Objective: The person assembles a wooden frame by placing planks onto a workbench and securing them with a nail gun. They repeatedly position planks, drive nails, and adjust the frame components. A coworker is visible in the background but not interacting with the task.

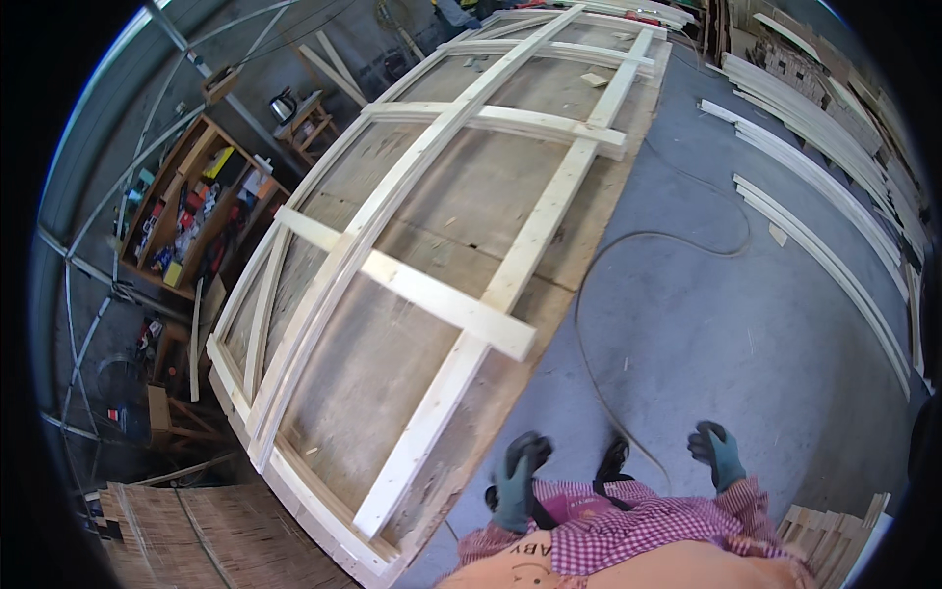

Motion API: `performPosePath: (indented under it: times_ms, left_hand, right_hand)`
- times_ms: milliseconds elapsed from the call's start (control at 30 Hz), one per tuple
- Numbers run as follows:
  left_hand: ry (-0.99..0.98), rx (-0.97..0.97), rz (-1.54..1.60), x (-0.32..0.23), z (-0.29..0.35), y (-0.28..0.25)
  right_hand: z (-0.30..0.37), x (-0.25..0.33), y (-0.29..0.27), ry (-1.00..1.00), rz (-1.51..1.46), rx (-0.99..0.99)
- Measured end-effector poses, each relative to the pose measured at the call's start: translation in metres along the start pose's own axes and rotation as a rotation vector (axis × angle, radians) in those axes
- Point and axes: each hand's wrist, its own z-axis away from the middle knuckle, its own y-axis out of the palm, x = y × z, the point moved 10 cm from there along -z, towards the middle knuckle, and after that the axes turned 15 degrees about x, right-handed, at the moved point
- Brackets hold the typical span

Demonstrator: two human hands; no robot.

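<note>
My left hand (520,476), in a teal glove with a dark palm, hangs beside the near right edge of a long wooden workbench (469,461). Its fingers are loosely bent, and nothing shows in them. To the right, over the grey floor, my right hand (719,455) wears the same kind of glove, its fingers apart and holding nothing. On the bench lies a large frame of pale timber. One cross board (451,299) rests over its long rails, nearest to my left hand. A long slat (422,437) runs under that board along the right side.
A cable (579,324) snakes over the floor (677,304) beside the bench. Long white strips (824,265) lie at the right, with cut wood (834,540) stacked at the lower right. Wooden shelving (186,211) full of tools and a kettle (283,105) stand left.
</note>
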Motion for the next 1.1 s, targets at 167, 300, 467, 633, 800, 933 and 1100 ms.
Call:
performPosePath:
  times_ms: [167,300,467,633,800,933,1100]
  left_hand:
    - [0.002,0.607,-0.314,0.023,-0.116,0.201]
    - [0.085,0.692,-0.848,0.002,-0.19,0.282]
    - [0.203,0.712,-1.056,0.019,-0.315,0.333]
    - [0.366,0.563,-1.209,0.005,-0.473,0.35]
    - [0.366,0.216,-0.807,-0.078,-0.621,0.348]
    - [0.347,0.005,-0.827,-0.089,-0.697,0.316]
    - [0.252,-0.288,-0.923,-0.085,-0.754,0.286]
  right_hand:
    - [0.015,-0.001,-0.151,0.033,-0.175,-0.252]
    - [-0.047,0.045,-0.177,-0.003,-0.249,-0.273]
    - [-0.183,0.18,-0.158,-0.225,-0.104,0.081]
    - [-0.301,0.317,-0.168,-0.237,0.24,0.114]
    - [-0.399,0.431,-0.22,-0.22,0.501,0.013]
    - [-0.489,0.504,-0.218,-0.167,0.318,0.087]
    - [-0.626,0.631,-0.174,-0.3,0.947,0.171]
